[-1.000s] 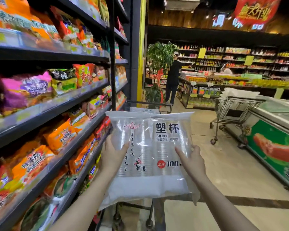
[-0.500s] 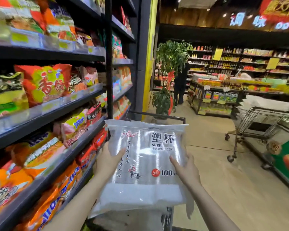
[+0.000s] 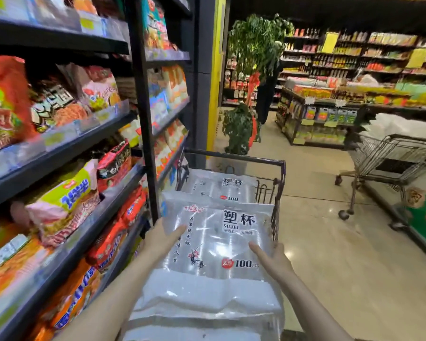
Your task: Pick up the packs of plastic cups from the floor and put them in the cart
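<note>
Packs of plastic cups: at least two readable, stacked flat in the cart [image 3: 279, 166] beside the snack shelves [image 3: 59, 153]. Top pack [image 3: 217, 244] is held at both sides, left hand [image 3: 161, 238] and right hand [image 3: 271, 257], each grip wrapped on an edge with the thumb on top. Print reads "塑杯", "SUBEI", "100". Far pack [image 3: 221, 185] repeats "塑杯" and "100". More clear plastic lies beneath; count unclear. Second cart [image 3: 391, 156] stands well apart.
</note>
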Action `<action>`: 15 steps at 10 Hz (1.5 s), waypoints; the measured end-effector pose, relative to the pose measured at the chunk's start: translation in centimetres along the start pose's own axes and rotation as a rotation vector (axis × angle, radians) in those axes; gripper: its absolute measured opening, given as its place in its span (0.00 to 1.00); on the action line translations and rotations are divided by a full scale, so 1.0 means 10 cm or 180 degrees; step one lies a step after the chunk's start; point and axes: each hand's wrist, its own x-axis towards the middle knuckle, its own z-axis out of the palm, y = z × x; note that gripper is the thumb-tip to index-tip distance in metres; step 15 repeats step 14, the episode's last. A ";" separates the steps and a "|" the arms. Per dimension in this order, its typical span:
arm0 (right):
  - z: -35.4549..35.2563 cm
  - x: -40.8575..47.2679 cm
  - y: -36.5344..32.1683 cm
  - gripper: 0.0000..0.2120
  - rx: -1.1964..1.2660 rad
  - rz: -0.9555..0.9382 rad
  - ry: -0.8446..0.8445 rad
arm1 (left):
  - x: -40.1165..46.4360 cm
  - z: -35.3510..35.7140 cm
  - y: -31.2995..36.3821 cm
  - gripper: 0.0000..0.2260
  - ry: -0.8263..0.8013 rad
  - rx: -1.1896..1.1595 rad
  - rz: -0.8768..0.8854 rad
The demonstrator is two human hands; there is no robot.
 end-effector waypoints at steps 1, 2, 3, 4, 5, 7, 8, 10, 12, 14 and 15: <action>0.06 0.14 0.02 0.44 -0.0006 0.0108 -0.0090 | 0.18 0.07 -0.07 0.31 -0.0205 -0.0063 -0.0075; 0.10 0.21 0.04 0.44 -0.0044 0.0197 -0.0099 | 0.28 0.12 -0.15 0.34 -0.0360 -0.0060 -0.0275; 0.12 0.23 0.04 0.42 -0.0131 0.0213 -0.0112 | 0.31 0.17 -0.19 0.37 -0.0392 -0.0030 -0.0316; 0.15 0.22 0.09 0.44 -0.0281 0.0276 -0.0221 | 0.32 0.20 -0.21 0.34 -0.0509 -0.0086 -0.0246; 0.16 0.20 0.12 0.44 -0.0330 0.0328 -0.0257 | 0.33 0.20 -0.23 0.33 -0.0635 -0.0018 -0.0193; 0.12 0.15 0.13 0.50 -0.0560 0.0354 -0.0434 | 0.33 0.17 -0.27 0.33 -0.0740 0.0110 -0.0144; 0.11 0.12 0.13 0.48 -0.0552 0.0346 -0.0459 | 0.33 0.16 -0.30 0.34 -0.0771 0.0188 -0.0191; 0.14 0.13 0.13 0.45 -0.0571 0.0344 -0.0440 | 0.30 0.19 -0.34 0.33 -0.0677 0.0110 -0.0209; 0.08 0.17 0.09 0.45 -0.1119 0.0182 -0.0607 | 0.18 0.16 -0.22 0.30 -0.0262 0.0906 -0.0238; -0.18 0.24 -0.14 0.38 -0.1729 -0.0618 -0.0204 | -0.15 0.11 -0.01 0.22 0.0548 0.1600 0.0030; -0.18 0.24 -0.14 0.38 -0.1729 -0.0618 -0.0204 | -0.15 0.11 -0.01 0.22 0.0548 0.1600 0.0030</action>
